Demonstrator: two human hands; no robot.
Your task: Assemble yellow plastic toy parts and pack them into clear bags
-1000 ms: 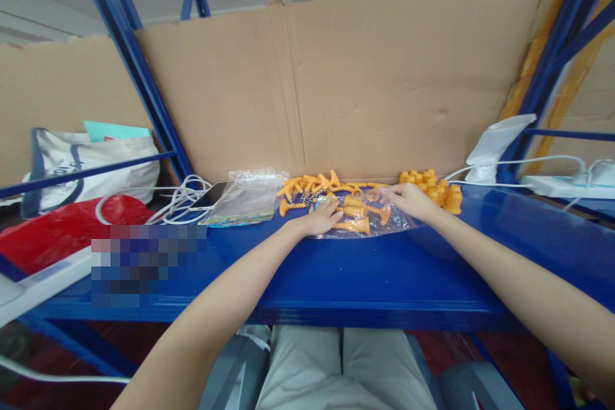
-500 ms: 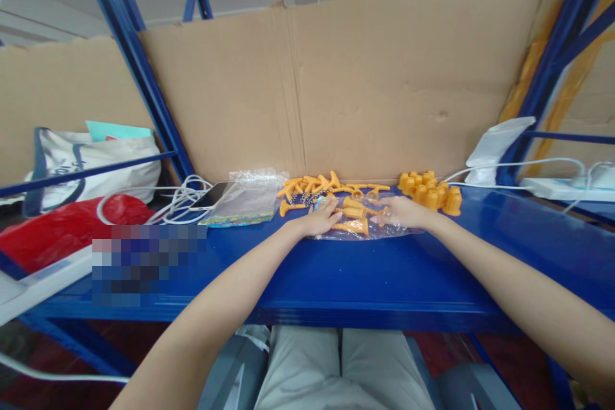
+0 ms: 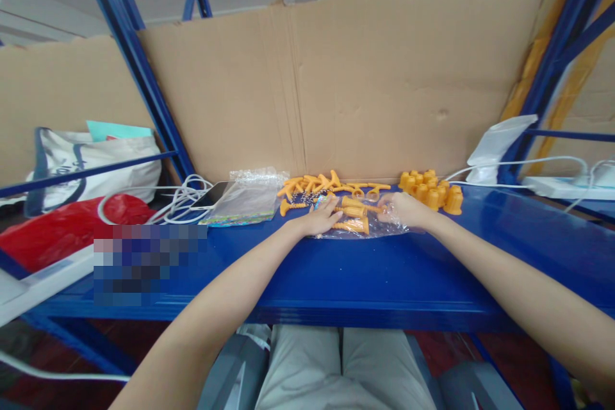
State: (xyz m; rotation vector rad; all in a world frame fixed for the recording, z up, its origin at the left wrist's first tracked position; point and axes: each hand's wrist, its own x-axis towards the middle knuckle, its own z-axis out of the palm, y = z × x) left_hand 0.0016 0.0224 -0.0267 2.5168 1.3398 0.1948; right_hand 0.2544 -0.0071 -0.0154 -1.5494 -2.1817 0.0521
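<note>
A clear plastic bag [image 3: 379, 230] lies on the blue table, with several orange-yellow plastic parts [image 3: 356, 225] inside, some cup-shaped and some with threaded stems. My left hand [image 3: 321, 218] rests flat on the bag's left end, fingers stretched out. At the opposite end my right hand [image 3: 406, 211] has its fingers curled closed on the film; its fingertips are partly hidden by plastic. Just behind the bag lies a heap of orange-yellow T-handled screw parts [image 3: 312, 186], with rings [image 3: 372, 195] at its right. Several orange-yellow cups [image 3: 432, 195] stand beyond my right hand.
Left of the bag lie a stack of flat plastic bags [image 3: 245, 205], a phone [image 3: 211, 195] and coiled white cables [image 3: 185, 195]. A red bag [image 3: 72, 227] sits farther left. Cardboard [image 3: 375, 90] walls off the back. A white power strip [image 3: 552, 187] is at the right.
My right hand's fingers have curled in and gathered the bag's right end, which is now more bunched. My left hand has stayed in place.
</note>
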